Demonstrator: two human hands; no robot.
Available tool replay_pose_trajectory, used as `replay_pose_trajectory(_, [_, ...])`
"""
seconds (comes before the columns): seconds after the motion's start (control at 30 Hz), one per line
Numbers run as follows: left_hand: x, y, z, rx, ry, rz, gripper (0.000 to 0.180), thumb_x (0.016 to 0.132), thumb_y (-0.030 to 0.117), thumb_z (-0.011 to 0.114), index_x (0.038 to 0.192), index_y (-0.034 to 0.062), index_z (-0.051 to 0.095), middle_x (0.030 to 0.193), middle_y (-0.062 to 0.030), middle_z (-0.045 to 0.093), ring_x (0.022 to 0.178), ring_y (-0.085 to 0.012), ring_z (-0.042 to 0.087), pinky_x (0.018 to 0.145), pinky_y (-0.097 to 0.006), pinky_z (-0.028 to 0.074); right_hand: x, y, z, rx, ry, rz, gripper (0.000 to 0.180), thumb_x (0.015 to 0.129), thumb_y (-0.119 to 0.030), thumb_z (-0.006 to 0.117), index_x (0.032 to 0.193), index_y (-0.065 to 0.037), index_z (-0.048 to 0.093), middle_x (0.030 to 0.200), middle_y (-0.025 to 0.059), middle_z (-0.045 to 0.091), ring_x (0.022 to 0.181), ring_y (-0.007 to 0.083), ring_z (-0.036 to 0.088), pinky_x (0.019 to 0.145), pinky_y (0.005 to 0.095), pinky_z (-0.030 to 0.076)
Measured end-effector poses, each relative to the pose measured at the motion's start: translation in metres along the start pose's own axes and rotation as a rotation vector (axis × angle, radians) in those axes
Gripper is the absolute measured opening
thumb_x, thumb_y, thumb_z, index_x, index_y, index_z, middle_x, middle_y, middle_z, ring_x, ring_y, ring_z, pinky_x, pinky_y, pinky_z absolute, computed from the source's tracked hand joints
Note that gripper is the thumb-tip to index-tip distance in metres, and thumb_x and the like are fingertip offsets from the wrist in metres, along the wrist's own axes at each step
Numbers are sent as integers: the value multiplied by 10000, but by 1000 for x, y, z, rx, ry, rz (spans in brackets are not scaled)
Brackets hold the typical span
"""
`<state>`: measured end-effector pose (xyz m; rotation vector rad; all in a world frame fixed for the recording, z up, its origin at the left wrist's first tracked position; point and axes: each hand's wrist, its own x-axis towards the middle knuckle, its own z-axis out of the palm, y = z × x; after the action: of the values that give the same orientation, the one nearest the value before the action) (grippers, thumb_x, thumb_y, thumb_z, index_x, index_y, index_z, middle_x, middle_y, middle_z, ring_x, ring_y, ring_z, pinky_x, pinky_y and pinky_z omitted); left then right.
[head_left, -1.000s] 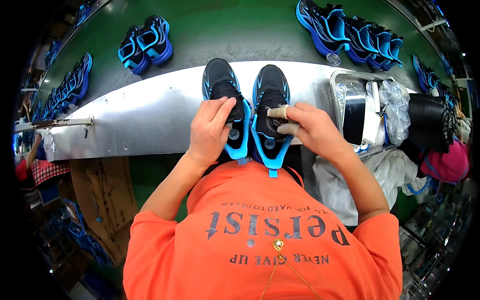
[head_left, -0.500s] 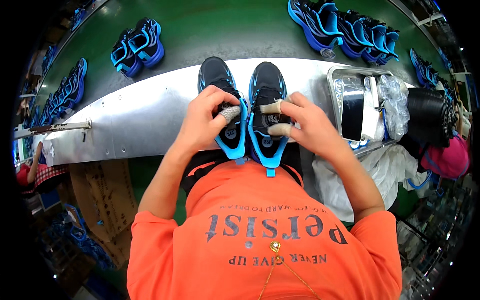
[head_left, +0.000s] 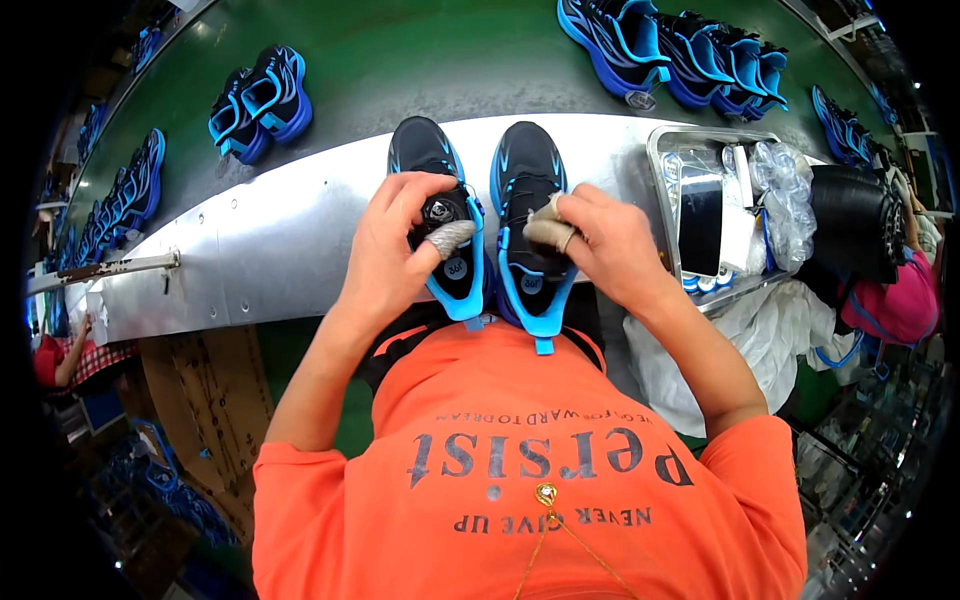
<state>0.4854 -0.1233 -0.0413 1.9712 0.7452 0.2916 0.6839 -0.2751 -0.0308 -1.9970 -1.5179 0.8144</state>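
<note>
Two black sneakers with bright blue collars lie side by side before me, toes pointing away, heels near my body. On the left sneaker (head_left: pixel 423 148), my left hand (head_left: pixel 385 240) is closed around the tongue, with a round dark emblem (head_left: pixel 440 209) showing between its fingers and silvery-wrapped thumb. Over the opening of the right sneaker (head_left: pixel 526 160), my right hand (head_left: pixel 605 240) pinches the tongue between thumb and forefinger, both in beige finger covers. Those covers hide part of the tongue. Round labels show on both insoles.
The sneakers rest on a metal ledge (head_left: pixel 260 250) beside a green conveyor belt (head_left: pixel 430 60). More sneakers (head_left: pixel 265 105) stand on the belt. At right, a metal tray (head_left: pixel 662 205) holds a dark-screened phone (head_left: pixel 700 230) and clear plastic pieces (head_left: pixel 785 205). A metal bar (head_left: pixel 110 268) juts in at left.
My right thumb and forefinger have come together over the right sneaker's tongue. The left sneaker's tongue is tilted so its round emblem shows between my left fingers.
</note>
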Motion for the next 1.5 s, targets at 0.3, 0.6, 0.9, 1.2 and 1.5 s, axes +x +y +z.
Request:
replay_pose_trajectory(0.3, [-7,23,3,316,169,276,329,801,-44,580,1114,31,649,1140,-116,627,962,-220,621,834,-295,486,-3,1,-1,-1,-10,27,376,778,-190,774,1138,-119,694,905,113,599,830,255,589,753,357,486])
replay_pose_trajectory(0.6, [-33,49,54,-1242,-422,-862,388,1001,88,490,1354,-53,411,1218,-151,572,1009,-251,646,823,-334,554,4,9,-4,132,-72,-54,369,765,-146,773,1125,-110,699,921,70,596,823,221,589,741,357,487])
replay_pose_trajectory(0.9, [-40,49,67,-1412,-232,-803,322,1015,87,454,1320,-12,475,1227,-125,570,1148,-277,600,901,-360,523,9,8,-14,118,-184,-41,374,776,-139,743,1146,-106,697,913,88,578,910,235,572,788,344,467])
replay_pose_trajectory(1.2, [-41,43,70,-1452,-259,-798,291,1016,110,489,1284,-1,493,1218,-110,568,1157,-274,594,892,-365,520,4,13,-5,95,-69,-53,346,768,-172,768,1097,-90,699,952,97,568,852,247,589,764,343,486])
replay_pose_trajectory(1.5, [-41,53,72,-1411,-223,-826,318,1029,122,470,1318,-8,473,1253,-113,556,1146,-285,596,876,-360,524,8,21,-6,153,-61,-176,361,759,-214,773,1093,-96,703,870,88,569,796,245,589,718,354,485])
